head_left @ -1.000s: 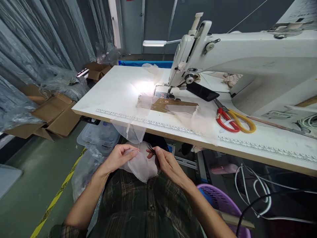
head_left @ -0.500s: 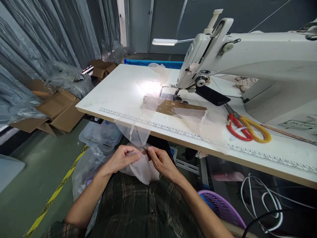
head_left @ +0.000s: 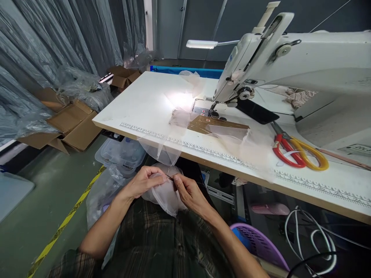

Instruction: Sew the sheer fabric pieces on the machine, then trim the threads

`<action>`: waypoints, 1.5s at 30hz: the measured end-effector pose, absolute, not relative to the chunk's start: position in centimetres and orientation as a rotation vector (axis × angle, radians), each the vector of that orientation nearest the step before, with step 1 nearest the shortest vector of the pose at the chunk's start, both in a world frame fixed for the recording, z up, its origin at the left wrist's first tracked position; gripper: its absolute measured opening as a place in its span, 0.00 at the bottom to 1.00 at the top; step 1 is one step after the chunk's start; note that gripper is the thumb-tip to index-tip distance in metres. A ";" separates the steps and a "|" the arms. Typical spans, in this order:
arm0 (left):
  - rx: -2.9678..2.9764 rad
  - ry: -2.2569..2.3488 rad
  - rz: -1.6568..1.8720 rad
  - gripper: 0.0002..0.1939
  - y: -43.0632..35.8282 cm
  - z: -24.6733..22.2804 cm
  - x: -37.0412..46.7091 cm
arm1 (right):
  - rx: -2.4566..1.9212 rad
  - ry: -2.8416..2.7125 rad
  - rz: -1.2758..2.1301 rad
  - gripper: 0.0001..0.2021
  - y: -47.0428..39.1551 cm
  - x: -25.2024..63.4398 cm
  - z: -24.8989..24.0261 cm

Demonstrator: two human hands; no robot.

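My left hand (head_left: 147, 182) is closed on a piece of sheer whitish fabric (head_left: 165, 199), pinching its upper edge between thumb and fingers. A thin dark pointed tool (head_left: 170, 177) is pinched in my right hand (head_left: 189, 192); its exact kind is too small to make out. Its tip points left, at the fabric by my left fingertips. Both hands are over my lap, just below the table's front edge. The bunched fabric hangs down between them. Another sheer piece (head_left: 162, 150) droops over the table edge just above my hands.
A sewing machine (head_left: 232, 73) stands on the white table (head_left: 136, 100), with sheer fabric beside its needle. Red-and-yellow-handled scissors (head_left: 301, 152) and a black phone-like slab (head_left: 256, 111) lie to the right. Cardboard boxes (head_left: 78, 123) are at left; a purple basket (head_left: 261, 245) is below.
The tool's tip has moved down and left, closer to my left fingertips. The gap between my hands and the drooping fabric looks wider. The view has shifted slightly, moving the table and machine rightward.
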State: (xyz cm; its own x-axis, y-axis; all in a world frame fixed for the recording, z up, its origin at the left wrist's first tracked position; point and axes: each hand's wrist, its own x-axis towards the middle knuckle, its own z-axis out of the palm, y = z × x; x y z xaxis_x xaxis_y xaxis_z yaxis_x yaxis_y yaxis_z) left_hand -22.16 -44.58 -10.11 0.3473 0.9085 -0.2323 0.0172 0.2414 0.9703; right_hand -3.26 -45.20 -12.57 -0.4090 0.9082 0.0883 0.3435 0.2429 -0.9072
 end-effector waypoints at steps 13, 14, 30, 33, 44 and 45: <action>1.085 1.020 0.716 0.20 -45.3 -10.5 -22.0 | -1.068 -1.664 1.363 0.23 -46.7 -3.1 -13.2; 1.110 0.997 0.648 0.20 -45.6 -10.6 -22.2 | -1.030 -1.679 1.448 0.22 -47.5 -2.7 -13.2; 2.259 1.339 0.617 0.16 -40.4 -16.9 -21.0 | -1.585 -1.512 1.018 0.22 -46.4 0.4 -20.6; 2.316 1.095 0.640 0.18 -42.2 -18.3 -20.4 | -1.615 -1.519 0.997 0.20 -46.7 0.6 -20.7; 2.494 1.027 0.762 0.26 -44.3 -19.9 -19.6 | -1.358 -1.429 0.855 0.19 -44.4 -2.2 -15.6; 2.482 1.046 0.834 0.22 -44.4 -19.7 -19.7 | -1.315 -1.413 0.904 0.19 -44.0 -2.9 -15.1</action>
State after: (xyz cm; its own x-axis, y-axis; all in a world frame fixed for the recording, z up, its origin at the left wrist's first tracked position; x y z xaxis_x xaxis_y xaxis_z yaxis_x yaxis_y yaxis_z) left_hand -19.73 -44.43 -19.67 0.5617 0.7297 0.3899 0.5426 -0.6807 0.4922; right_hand -2.87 -44.00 -15.06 0.0515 0.9857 0.1605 0.2674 0.1412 -0.9532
